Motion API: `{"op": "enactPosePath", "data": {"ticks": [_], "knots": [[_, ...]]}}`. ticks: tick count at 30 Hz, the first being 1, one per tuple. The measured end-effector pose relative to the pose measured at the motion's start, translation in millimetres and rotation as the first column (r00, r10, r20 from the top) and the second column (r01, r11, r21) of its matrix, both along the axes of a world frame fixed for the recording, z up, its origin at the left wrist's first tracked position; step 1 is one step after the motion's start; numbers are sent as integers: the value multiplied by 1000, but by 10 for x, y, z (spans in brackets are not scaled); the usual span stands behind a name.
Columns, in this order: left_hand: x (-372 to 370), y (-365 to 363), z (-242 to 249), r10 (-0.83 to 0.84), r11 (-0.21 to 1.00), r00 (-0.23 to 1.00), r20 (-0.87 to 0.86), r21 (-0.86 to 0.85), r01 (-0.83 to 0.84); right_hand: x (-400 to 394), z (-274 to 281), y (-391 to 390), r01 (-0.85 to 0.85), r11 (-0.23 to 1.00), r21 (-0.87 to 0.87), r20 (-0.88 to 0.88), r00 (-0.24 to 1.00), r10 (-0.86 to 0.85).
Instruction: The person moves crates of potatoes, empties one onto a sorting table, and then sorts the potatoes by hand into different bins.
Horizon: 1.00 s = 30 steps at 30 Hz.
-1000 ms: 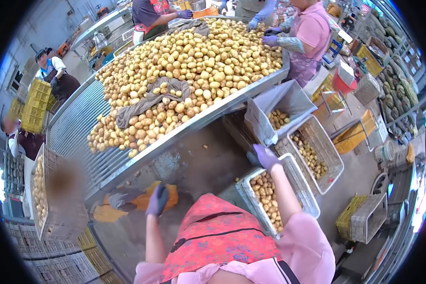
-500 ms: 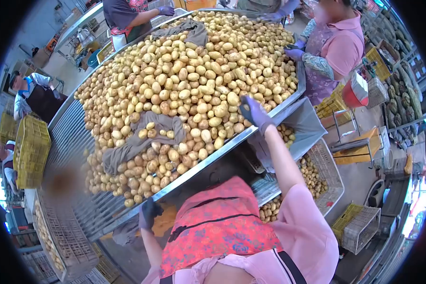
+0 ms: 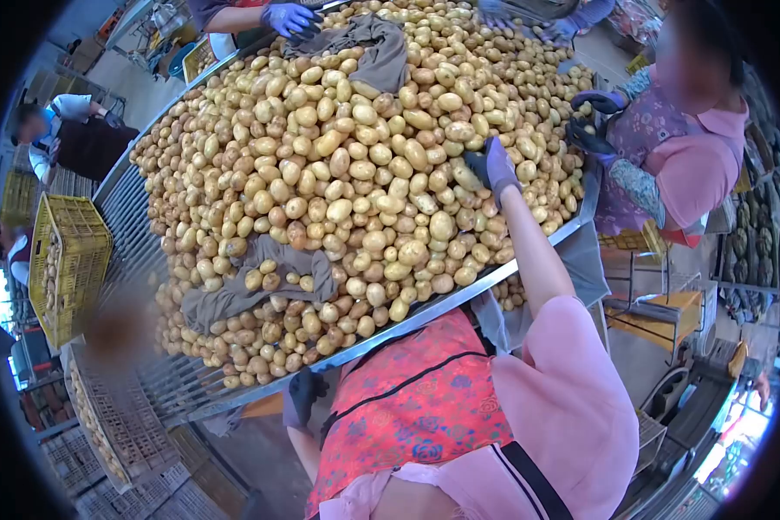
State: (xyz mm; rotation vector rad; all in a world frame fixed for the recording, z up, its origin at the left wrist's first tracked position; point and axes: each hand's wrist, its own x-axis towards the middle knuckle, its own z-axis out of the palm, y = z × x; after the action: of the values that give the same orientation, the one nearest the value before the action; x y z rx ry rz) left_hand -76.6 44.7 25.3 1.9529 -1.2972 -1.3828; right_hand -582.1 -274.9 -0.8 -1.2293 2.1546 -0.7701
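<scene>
A large heap of potatoes point(image 3: 347, 165) covers a metal sorting table point(image 3: 381, 340). My right hand point(image 3: 496, 172), in a purple glove with dark fingers, reaches over the right part of the heap, its fingers round a potato point(image 3: 466, 176). By the table's near edge, low and left of the apron, is my left hand point(image 3: 307, 394) in a dark glove; its fingers are partly hidden and what they hold, if anything, cannot be made out. Grey-brown cloths point(image 3: 273, 282) lie on the heap, one near the front and one at the back.
A co-worker point(image 3: 680, 156) stands at the table's right side with gloved hands over the potatoes. Other gloved hands point(image 3: 293, 19) work at the far side. At left, a person point(image 3: 69, 134) stands behind a yellow crate point(image 3: 71, 260). A crate of potatoes point(image 3: 121, 420) sits at lower left.
My right hand has moved forward, farther over the heap. The view has shifted closer over the table. The yellow crate at left has tilted, showing potatoes inside. The right co-worker's hands have moved apart.
</scene>
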Motion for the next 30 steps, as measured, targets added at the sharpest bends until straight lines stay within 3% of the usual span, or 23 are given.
{"op": "enactPosePath", "data": {"ticks": [1, 3, 4, 5, 6, 7, 8, 9, 10, 11, 13, 17, 19, 20, 22, 23, 24, 25, 26, 27, 28, 29, 30], "knots": [[-98, -68, -53, -20, 1000, 1000, 6, 14, 20, -66, -96, 4, -4, 993, -116, 77, 997, 13], [-543, -547, 313, 108, 985, 988, -112, 147, -91, -28, 137, 185, -129, 930, -344, 12, 990, 141], [-649, -719, 378, 103, 985, 980, -173, 156, -77, -31, 180, 187, -144, 928, -344, 14, 987, 159], [-719, -867, 326, -130, 991, 989, -70, -2, 130, 6, 181, 182, -330, 884, -332, -231, 937, 264], [-747, -987, 330, -183, 983, 982, -49, -15, 182, 149, 176, 157, -519, 804, -290, -447, 817, 365], [-789, -1106, 361, -234, 972, 972, -27, -29, 233, 339, 288, 125, -515, 851, -103, -577, 728, 371], [-776, -1149, 203, 81, 974, 961, -265, 226, -20, 435, 279, 34, -521, 853, -20, -575, 704, 416], [-848, -1253, 338, -138, 988, 979, -151, 45, 146, 425, 181, -78, -557, 830, 6, -601, 661, 448], [-849, -1329, 310, -172, 978, 977, -129, 93, 184, 409, 133, -198, -581, 813, 24, -637, 618, 461], [-903, -1406, 439, -148, 980, 981, -127, 117, 163, 452, 285, -295, -548, 817, 182, -606, 591, 532], [-854, -1362, 531, -61, 987, 970, -233, 133, 94, 441, 501, -368, -583, 760, 287, -587, 520, 620], [-665, -1151, 438, 69, 974, 975, -212, 226, -20, 305, 278, -333, -664, 743, 84, -686, 502, 527], [-575, -1117, 437, -188, 948, 973, 132, 284, 145, 315, 299, -327, -641, 762, 90, -668, 529, 524], [-561, -1135, 445, -167, 953, 978, 127, 276, 127, 271, 329, -321, -657, 746, 105, -645, 526, 554], [-428, -1244, 523, -203, 978, 961, 189, 82, 191, 220, 322, -360, -698, 714, 57, -607, 543, 580], [-265, -1302, 202, -140, 941, 951, 274, -263, 214, 200, 289, -346, -715, 699, 3, -595, 560, 576], [-313, -1572, 667, -95, 964, 961, 260, -218, 154, 185, 213, -261, -680, 732, -49, -661, 572, 487], [-256, -1786, 691, 27, 909, 983, 184, -414, 53, 188, 166, -241, -637, 763, -107, -718, 580, 384], [-234, -2072, 886, 75, 818, 951, 299, -564, 113, 382, 424, -158, -610, 768, -197, -572, 707, 415], [-142, -2362, 715, 174, 720, 904, 391, -676, 154, 551, 680, -6, -563, 782, -265, -402, 802, 441], [-179, -2665, 973, 188, 709, 917, 351, -695, 121, 591, 547, 25, -514, 785, -346, -220, 858, 465], [-169, -2987, 917, 231, 708, 860, 456, -685, 173, 640, 420, 54, -449, 794, -410, -28, 876, 481], [-183, -3291, 840, 270, 710, 788, 553, -668, 225, 928, 640, 222, -336, 863, -377, 305, 835, 459]]}}
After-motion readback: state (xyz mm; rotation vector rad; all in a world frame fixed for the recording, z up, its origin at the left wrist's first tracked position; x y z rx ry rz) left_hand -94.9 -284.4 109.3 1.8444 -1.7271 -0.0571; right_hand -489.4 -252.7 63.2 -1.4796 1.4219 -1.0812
